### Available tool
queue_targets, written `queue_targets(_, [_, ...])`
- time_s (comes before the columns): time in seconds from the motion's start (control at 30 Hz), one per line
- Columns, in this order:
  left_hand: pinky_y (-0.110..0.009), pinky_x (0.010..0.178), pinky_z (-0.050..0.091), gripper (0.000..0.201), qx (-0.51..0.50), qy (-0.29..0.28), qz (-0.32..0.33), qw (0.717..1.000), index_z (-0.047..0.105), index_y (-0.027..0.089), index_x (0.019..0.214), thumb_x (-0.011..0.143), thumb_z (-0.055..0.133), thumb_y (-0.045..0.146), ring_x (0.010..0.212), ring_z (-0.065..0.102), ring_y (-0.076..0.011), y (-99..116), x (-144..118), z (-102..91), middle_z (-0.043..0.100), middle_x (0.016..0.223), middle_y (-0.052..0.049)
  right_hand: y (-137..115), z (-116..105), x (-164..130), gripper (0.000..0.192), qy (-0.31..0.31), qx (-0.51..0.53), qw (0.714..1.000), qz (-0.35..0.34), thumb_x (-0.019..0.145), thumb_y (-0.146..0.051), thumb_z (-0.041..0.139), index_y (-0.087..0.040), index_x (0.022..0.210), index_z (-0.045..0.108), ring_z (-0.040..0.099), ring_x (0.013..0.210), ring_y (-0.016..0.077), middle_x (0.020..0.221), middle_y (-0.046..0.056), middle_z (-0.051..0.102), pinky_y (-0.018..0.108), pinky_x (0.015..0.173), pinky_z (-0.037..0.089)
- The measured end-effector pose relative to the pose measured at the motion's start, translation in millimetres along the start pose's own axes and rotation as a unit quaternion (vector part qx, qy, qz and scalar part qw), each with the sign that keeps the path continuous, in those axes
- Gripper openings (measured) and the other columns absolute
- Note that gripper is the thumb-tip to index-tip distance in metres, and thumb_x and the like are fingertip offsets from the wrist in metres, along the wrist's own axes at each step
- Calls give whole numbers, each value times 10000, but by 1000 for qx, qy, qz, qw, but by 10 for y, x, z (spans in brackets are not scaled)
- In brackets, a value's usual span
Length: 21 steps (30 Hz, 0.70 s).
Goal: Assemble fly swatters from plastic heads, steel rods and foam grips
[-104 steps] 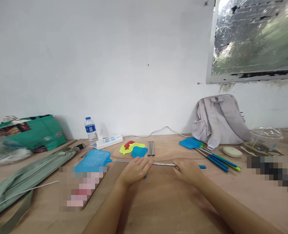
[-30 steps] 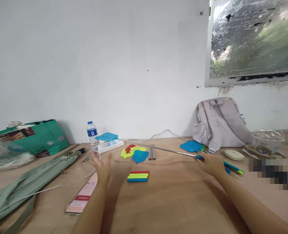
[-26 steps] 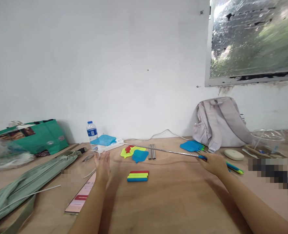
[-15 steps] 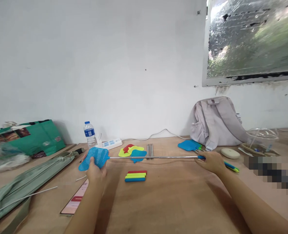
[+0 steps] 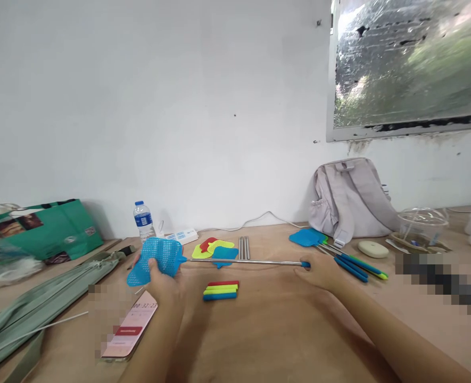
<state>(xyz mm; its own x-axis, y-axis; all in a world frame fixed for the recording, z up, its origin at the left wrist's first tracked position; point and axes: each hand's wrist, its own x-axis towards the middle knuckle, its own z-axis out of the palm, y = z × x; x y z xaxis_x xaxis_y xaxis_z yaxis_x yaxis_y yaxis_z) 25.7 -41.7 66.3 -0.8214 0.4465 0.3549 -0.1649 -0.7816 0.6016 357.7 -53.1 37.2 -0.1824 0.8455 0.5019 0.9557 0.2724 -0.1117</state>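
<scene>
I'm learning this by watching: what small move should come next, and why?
Probably push the right hand and handle toward the left hand holding the blue head, if the rod telescopes: it looks far longer than those on the swatters by the backpack.

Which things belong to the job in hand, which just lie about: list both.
Likely part of the job:
held blue swatter
loose swatter heads
metal tubes
coloured grips
swatters at right

Likely just lying about:
phone
bottle
power strip
backpack
green bag
grey-green bag
pale oval object
</scene>
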Motion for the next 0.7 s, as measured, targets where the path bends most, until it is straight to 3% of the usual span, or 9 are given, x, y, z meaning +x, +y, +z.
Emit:
queue_targets(0.1, [-343, 667, 540, 338, 29, -42, 25, 998, 428, 361, 1131, 802, 431, 285, 912, 575, -174, -12, -169, 41, 538, 1114, 33, -241, -7, -26, 163, -12, 78, 996, -46, 674, -292, 481, -211, 636, 617, 530, 597, 130, 641, 8, 631, 213, 495, 262])
queue_targets(0.17, [-334, 688, 534, 378, 29, -65, 19, 997, 379, 370, 1179, 813, 421, 282, 956, 556, -173, -6, -311, 88, 497, 1184, 25, -369, -3, -47, 181, -33, 96, 995, -17, 678, -311, 479, -216, 654, 631, 523, 559, 126, 607, 2, 626, 211, 476, 249])
queue_targets(0.3, [-259, 669, 525, 343, -15, -1, -38, 999, 464, 325, 1116, 781, 478, 254, 942, 560, -149, 27, -490, 157, 511, 1167, 24, -477, -27, -80, 220, -47, 100, 993, 35, 670, -312, 485, -243, 779, 663, 534, 577, 133, 639, 1, 645, 207, 475, 240])
queue_targets(0.47, [-237, 639, 523, 340, -23, 70, -109, 991, 459, 305, 1098, 763, 515, 280, 864, 586, -123, 23, -473, 162, 570, 1057, 25, -497, -111, -90, 212, -81, 95, 988, 90, 672, -322, 486, -215, 633, 665, 529, 546, 132, 587, 17, 631, 217, 463, 247])
queue_targets(0.53, [-251, 639, 524, 331, -5, 78, -118, 990, 457, 299, 1090, 764, 513, 298, 851, 592, -129, 26, -464, 163, 580, 1030, 22, -512, -135, -94, 207, -91, 130, 982, 100, 678, -327, 494, -224, 684, 673, 546, 575, 135, 653, 16, 656, 213, 472, 273])
queue_targets(0.6, [-266, 653, 523, 307, 13, 66, -112, 991, 464, 293, 1076, 773, 500, 321, 861, 592, -138, 49, -503, 171, 587, 1016, 17, -543, -123, -112, 209, -95, 181, 973, 104, 683, -323, 505, -238, 772, 673, 560, 619, 138, 724, 12, 671, 208, 488, 299])
queue_targets(0.7, [-285, 690, 517, 308, 74, -14, -117, 990, 466, 274, 1071, 811, 405, 427, 929, 573, -158, 109, -711, 186, 586, 1016, -6, -645, 10, -171, 205, -99, 237, 960, 110, 694, -332, 506, -222, 773, 659, 542, 603, 128, 701, 13, 658, 205, 483, 302])
